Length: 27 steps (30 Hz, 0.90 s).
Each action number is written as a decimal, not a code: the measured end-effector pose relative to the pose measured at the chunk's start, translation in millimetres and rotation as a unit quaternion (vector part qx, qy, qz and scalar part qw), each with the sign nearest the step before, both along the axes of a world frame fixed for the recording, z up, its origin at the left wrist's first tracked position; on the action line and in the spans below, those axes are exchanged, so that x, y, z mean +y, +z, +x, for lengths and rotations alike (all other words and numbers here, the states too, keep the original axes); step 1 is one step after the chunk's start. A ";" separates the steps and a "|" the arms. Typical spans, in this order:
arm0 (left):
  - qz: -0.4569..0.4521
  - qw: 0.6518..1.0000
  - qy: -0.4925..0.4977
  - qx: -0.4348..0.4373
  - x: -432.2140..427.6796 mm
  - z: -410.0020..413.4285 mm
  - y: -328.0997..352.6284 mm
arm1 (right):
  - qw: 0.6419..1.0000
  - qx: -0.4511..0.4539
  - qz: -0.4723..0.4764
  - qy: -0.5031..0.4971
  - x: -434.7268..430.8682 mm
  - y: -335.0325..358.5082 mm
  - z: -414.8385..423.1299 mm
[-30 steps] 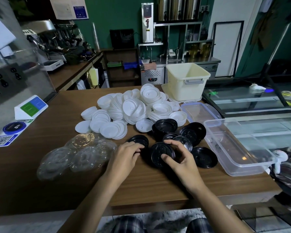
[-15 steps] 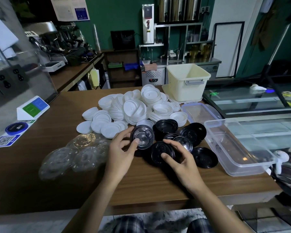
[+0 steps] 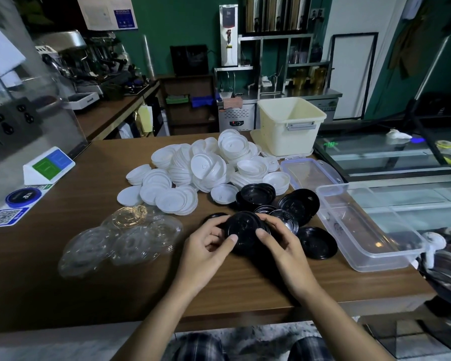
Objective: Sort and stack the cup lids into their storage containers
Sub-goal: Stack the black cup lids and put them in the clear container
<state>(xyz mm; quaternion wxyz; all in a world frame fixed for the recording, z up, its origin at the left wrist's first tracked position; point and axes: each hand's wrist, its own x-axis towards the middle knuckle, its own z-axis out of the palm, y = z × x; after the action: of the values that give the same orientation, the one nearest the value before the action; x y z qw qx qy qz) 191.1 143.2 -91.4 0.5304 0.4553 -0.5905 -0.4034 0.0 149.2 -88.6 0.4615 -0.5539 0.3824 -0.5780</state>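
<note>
A small stack of black lids is held between both hands just above the wooden counter. My left hand grips its left rim, thumb on top. My right hand grips the right rim. More black lids lie loose behind and to the right. A big heap of white lids fills the counter's middle. Clear lids lie spread at the left. A clear plastic container stands open at the right, and a cream bin stands at the back.
A clear container lid lies flat between the white heap and the cream bin. A small sign stand and stickers sit at the counter's left. A glass display case runs along the right. The counter's front edge is close to my body.
My left hand lifted a black lid from the counter and brought it right onto the black lid in my right hand. Both hands now hold the stack together.
</note>
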 end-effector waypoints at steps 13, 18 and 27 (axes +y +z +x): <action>-0.041 0.999 0.014 -0.007 2.2 -1.0 -6.2 | 0.998 0.055 -0.013 0.014 1.0 -2.7 -2.7; -0.028 1.000 0.009 -0.008 3.4 -1.6 -6.2 | 0.997 0.054 0.016 0.053 1.1 -1.5 -4.0; -0.042 0.999 0.028 -0.011 7.5 -5.2 -4.1 | 0.991 0.089 0.049 0.091 1.5 -1.6 -3.3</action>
<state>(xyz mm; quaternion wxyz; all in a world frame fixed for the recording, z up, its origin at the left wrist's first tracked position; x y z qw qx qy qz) 185.9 150.7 -95.6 0.5533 0.4532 -0.6000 -0.3584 -3.3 150.7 -90.2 0.5026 -0.6125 0.3977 -0.4627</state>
